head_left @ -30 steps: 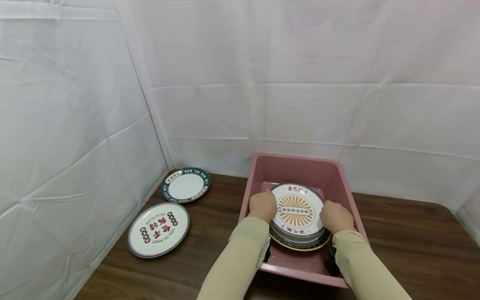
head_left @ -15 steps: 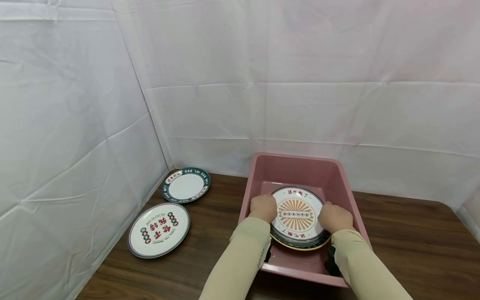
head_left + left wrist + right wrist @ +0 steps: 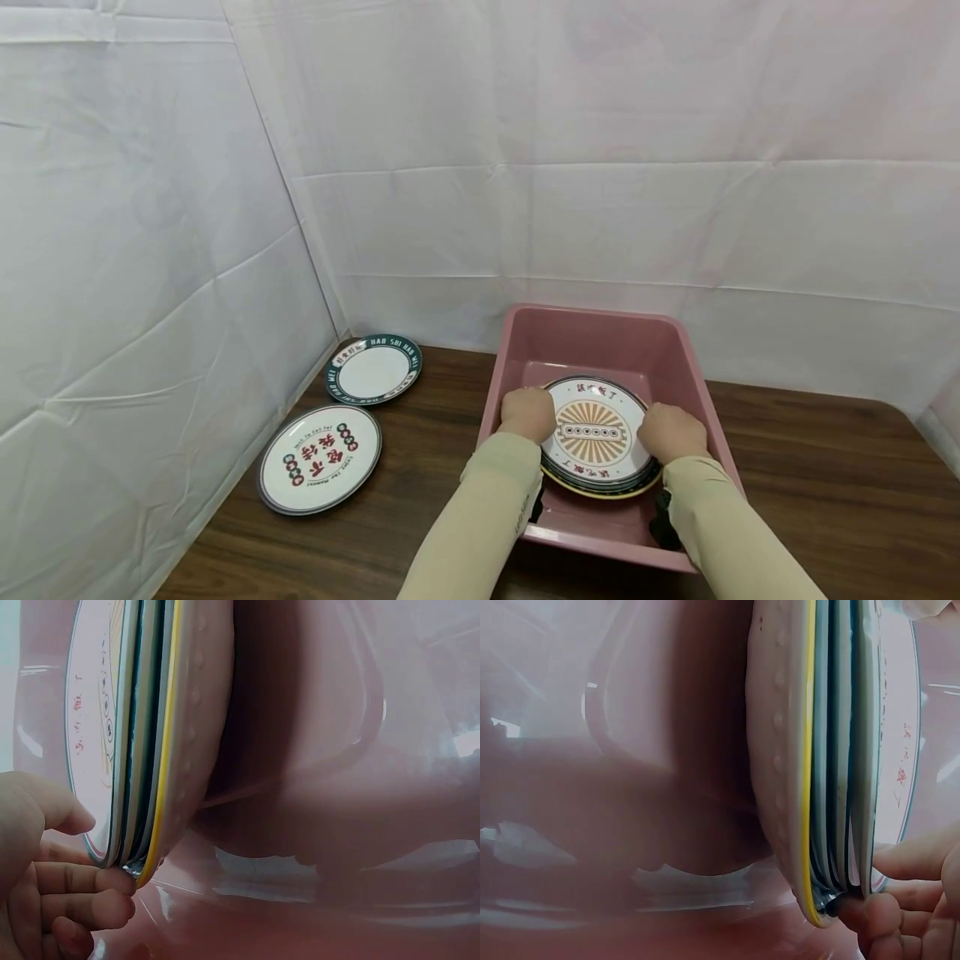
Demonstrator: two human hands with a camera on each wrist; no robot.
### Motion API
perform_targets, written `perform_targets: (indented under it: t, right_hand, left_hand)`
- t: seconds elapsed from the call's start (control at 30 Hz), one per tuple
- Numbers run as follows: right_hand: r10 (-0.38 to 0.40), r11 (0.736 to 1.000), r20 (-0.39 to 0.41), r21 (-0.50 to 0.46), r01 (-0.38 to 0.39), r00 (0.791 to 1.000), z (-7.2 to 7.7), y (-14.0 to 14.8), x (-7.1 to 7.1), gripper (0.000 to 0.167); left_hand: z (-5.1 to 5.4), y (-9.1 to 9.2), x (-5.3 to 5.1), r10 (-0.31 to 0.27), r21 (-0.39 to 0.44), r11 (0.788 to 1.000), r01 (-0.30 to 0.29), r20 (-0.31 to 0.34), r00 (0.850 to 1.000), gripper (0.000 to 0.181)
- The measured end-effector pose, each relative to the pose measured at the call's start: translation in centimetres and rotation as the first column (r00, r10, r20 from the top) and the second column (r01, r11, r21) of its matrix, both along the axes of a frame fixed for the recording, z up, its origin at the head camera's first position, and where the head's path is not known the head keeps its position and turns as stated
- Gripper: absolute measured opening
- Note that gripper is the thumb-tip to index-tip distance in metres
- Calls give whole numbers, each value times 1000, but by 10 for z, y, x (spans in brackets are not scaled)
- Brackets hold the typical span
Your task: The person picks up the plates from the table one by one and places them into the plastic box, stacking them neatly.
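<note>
1. Left hand (image 3: pixel 528 414): pinches rim of top plate (image 3: pixel 592 435), thumb on the face, fingers curled at the edge.
2. Right hand (image 3: pixel 673 432): same pinch, opposite rim. Cannot tell if either hand's fingertips also catch lower plates.
3. Top plate lies between the hands, on a stack inside the pink tub (image 3: pixel 607 550); yellow-rimmed plate (image 3: pixel 769 750) sits lowest, below the fingertips.
4. Two more plates, green-rimmed (image 3: pixel 373 372) and red-lettered (image 3: pixel 318 460), well left of left hand.
5. Handling, my guess: stiff, glossy, slick; one plate light, whole stack heavy. Could chip if ceramic; material unclear.
6. Best hold: opposite rims, thumbs above, fingers under the lip. Rims nest close, so neighbours may drag along.
</note>
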State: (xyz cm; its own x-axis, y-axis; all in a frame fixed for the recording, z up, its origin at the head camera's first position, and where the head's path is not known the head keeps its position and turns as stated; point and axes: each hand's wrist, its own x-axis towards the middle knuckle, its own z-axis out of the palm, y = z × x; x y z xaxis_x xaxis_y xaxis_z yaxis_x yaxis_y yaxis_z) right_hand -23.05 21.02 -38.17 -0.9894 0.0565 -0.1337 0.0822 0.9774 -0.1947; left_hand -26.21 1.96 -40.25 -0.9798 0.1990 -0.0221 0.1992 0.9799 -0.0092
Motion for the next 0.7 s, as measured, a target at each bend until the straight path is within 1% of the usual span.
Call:
perform_targets:
  t: [0.17, 0.33, 0.43, 0.57, 0.7]
  right_hand:
    - [5, 1000, -20, -12, -5, 1000, -1, 1, -2, 19]
    - [11, 1000, -28, -16, -11, 1000, 0, 2, -2, 17]
    - [8, 1000, -17, -10, -8, 1000, 1, 1, -2, 17]
    - [-9, 1000, 14, 1, 9, 1000, 2, -2, -1, 21]
    - [-24, 1000, 24, 6, 23, 999, 3, -3, 1, 23]
  left_hand:
    - [-2, 0, -1, -2, -4, 1000, 2, -2, 1000, 20]
    - [0, 0, -2, -1, 1, 1000, 1, 13, 1000, 21]
    - [1, 0, -2, 6, 16, 1000, -6, 26, 1000, 21]
    - [1, 0, 0, 14, 39, 999, -15, 29, 999, 21]
    - [2, 0, 2, 20, 81, 996, -23, 46, 999, 20]
